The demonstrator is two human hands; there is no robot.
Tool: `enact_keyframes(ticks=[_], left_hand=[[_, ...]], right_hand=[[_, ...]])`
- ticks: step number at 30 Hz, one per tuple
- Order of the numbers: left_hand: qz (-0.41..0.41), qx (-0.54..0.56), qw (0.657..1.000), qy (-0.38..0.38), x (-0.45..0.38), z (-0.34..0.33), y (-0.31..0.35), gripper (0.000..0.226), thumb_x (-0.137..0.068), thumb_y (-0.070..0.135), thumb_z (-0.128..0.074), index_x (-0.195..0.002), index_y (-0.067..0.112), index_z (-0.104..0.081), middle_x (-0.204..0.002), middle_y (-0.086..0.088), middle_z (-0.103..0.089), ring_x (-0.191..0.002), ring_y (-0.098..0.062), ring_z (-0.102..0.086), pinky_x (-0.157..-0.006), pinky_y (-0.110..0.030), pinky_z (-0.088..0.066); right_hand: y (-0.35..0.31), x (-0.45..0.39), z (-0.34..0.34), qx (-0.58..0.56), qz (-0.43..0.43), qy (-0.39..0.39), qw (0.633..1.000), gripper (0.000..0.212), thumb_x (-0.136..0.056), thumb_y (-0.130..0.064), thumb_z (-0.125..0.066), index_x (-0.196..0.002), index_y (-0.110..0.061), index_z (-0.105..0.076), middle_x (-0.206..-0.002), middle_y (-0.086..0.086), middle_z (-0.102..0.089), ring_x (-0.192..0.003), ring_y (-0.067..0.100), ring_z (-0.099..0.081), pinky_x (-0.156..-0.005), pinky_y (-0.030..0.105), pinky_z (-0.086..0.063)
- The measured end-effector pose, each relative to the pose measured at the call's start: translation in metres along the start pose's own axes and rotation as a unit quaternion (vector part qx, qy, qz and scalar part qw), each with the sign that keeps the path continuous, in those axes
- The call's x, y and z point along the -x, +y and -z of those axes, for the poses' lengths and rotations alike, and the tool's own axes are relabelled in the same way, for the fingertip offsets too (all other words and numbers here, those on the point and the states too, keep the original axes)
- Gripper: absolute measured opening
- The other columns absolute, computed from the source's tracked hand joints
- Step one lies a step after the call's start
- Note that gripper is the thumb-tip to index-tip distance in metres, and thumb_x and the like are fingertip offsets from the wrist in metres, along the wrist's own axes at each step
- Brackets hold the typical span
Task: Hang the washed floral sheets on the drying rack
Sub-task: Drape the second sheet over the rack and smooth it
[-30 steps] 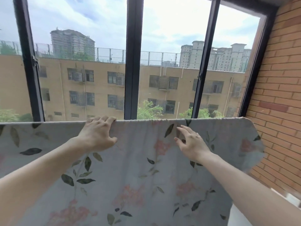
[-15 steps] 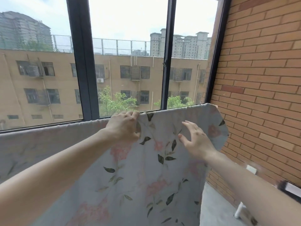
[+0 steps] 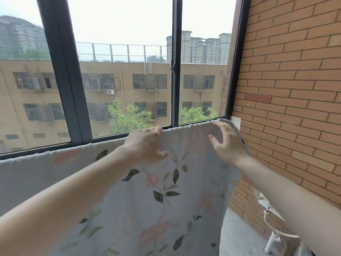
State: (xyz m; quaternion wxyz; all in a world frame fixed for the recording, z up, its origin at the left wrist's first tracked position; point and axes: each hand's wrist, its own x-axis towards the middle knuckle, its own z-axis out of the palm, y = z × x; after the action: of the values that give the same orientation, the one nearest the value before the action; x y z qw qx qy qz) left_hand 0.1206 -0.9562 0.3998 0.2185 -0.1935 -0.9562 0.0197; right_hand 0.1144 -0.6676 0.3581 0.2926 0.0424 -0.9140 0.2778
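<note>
Sheet point(image 3: 162, 200) top edge runs left-right; left hand point(image 3: 145, 146) pinches that fold, right hand point(image 3: 227, 145), fingers spread, lies nearer the sheet's loose end.

Dark-framed window point(image 3: 175, 74) fills the back. Right of it, touching its frame: brick wall point(image 3: 291, 85). Thru the glass: tan apt block point(image 3: 129, 89) w/ green trees point(image 3: 127, 117) below (hi-rise towers point(image 3: 199, 48) beyond). Grey floor point(image 3: 239, 235) below-right.

no readable text, labels, brands, numbers or signs anywhere.
</note>
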Motion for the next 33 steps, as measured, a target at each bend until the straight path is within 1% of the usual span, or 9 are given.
enact_keyframes(ticks=[7, 12, 15, 17, 19, 23, 29, 31, 33], left_hand=[[0.048, -0.018, 0.998, 0.036, -0.050, -0.019, 0.063, 0.051, -0.086, 0.063, -0.058, -0.114, 0.022, -0.048, -0.091, 0.006, -0.057, -0.081, -0.018, -0.056, -0.071, -0.033, -0.042], [0.100, -0.035, 0.991, 0.082, -0.057, -0.029, 0.067, 0.047, -0.081, 0.067, -0.059, -0.100, 0.026, -0.045, -0.089, 0.007, -0.058, -0.079, -0.016, -0.053, -0.072, -0.032, -0.038], [0.112, -0.040, 0.990, 0.080, -0.054, -0.029, 0.066, 0.045, -0.080, 0.066, -0.060, -0.096, 0.027, -0.045, -0.085, 0.009, -0.056, -0.078, -0.017, -0.054, -0.072, -0.033, -0.036], [0.122, -0.044, 0.989, 0.077, -0.051, -0.030, 0.066, 0.046, -0.080, 0.067, -0.060, -0.099, 0.027, -0.047, -0.085, 0.009, -0.056, -0.078, -0.018, -0.053, -0.072, -0.032, -0.035], [0.133, -0.052, 0.987, 0.079, -0.049, -0.030, 0.065, 0.048, -0.080, 0.068, -0.059, -0.103, 0.027, -0.049, -0.088, 0.008, -0.059, -0.079, -0.018, -0.055, -0.072, -0.033, -0.035], [0.138, -0.047, 0.987, 0.065, -0.043, -0.023, 0.061, 0.041, -0.082, 0.066, -0.060, -0.090, 0.030, -0.043, -0.080, 0.011, -0.053, -0.075, -0.018, -0.052, -0.069, -0.034, -0.036], [0.175, -0.074, 0.980, 0.064, -0.018, -0.014, 0.033, 0.040, -0.081, 0.066, -0.063, -0.083, 0.029, -0.046, -0.073, 0.010, -0.056, -0.070, -0.020, -0.056, -0.063, -0.034, -0.037], [0.180, -0.076, 0.979, 0.062, -0.010, -0.011, 0.027, 0.039, -0.082, 0.064, -0.064, -0.086, 0.029, -0.049, -0.074, 0.009, -0.058, -0.070, -0.021, -0.058, -0.062, -0.033, -0.037], [0.175, -0.081, 0.979, 0.064, -0.007, -0.011, 0.026, 0.039, -0.083, 0.064, -0.064, -0.086, 0.028, -0.050, -0.073, 0.008, -0.058, -0.069, -0.020, -0.057, -0.062, -0.032, -0.037]], right_hand=[[0.086, -0.056, 0.019, -0.013, -0.002, -0.005, 1.000, 0.051, -0.104, -0.037, -0.053, -0.152, -0.023, -0.045, -0.158, -0.004, -0.043, -0.145, 0.020, -0.038, -0.120, 0.045, -0.033], [0.124, -0.095, 0.011, -0.077, -0.015, -0.025, 0.997, 0.035, -0.107, -0.035, -0.049, -0.140, -0.028, -0.059, -0.144, -0.003, -0.058, -0.127, 0.020, -0.057, -0.106, 0.039, -0.046], [0.137, -0.110, 0.004, -0.099, -0.026, -0.005, 0.995, 0.027, -0.107, -0.034, -0.050, -0.124, -0.028, -0.070, -0.114, -0.006, -0.071, -0.100, 0.014, -0.064, -0.080, 0.028, -0.048], [0.143, -0.116, -0.001, -0.098, -0.039, -0.014, 0.994, 0.027, -0.108, -0.033, -0.048, -0.116, -0.026, -0.072, -0.085, -0.010, -0.067, -0.077, 0.012, -0.059, -0.061, 0.025, -0.040], [0.148, -0.119, -0.007, -0.121, -0.041, -0.019, 0.992, 0.029, -0.109, -0.032, -0.044, -0.110, -0.021, -0.070, -0.071, -0.013, -0.058, -0.064, 0.010, -0.052, -0.055, 0.026, -0.035], [0.155, -0.114, -0.023, -0.167, -0.041, -0.002, 0.985, 0.039, -0.111, -0.039, -0.033, -0.098, -0.014, -0.060, -0.072, -0.006, -0.057, -0.069, 0.021, -0.054, -0.061, 0.035, -0.036], [0.150, -0.113, -0.037, -0.192, -0.034, 0.000, 0.981, 0.044, -0.111, -0.045, -0.026, -0.087, -0.019, -0.052, -0.067, -0.007, -0.049, -0.057, 0.013, -0.044, -0.058, 0.031, -0.032], [0.148, -0.114, -0.038, -0.196, -0.041, -0.015, 0.980, 0.045, -0.110, -0.048, -0.026, -0.093, -0.022, -0.057, -0.073, -0.007, -0.053, -0.065, 0.016, -0.049, -0.065, 0.032, -0.036], [0.148, -0.113, -0.037, -0.204, -0.044, -0.030, 0.978, 0.047, -0.110, -0.051, -0.025, -0.107, -0.024, -0.064, -0.089, -0.004, -0.063, -0.086, 0.023, -0.058, -0.078, 0.036, -0.043]])
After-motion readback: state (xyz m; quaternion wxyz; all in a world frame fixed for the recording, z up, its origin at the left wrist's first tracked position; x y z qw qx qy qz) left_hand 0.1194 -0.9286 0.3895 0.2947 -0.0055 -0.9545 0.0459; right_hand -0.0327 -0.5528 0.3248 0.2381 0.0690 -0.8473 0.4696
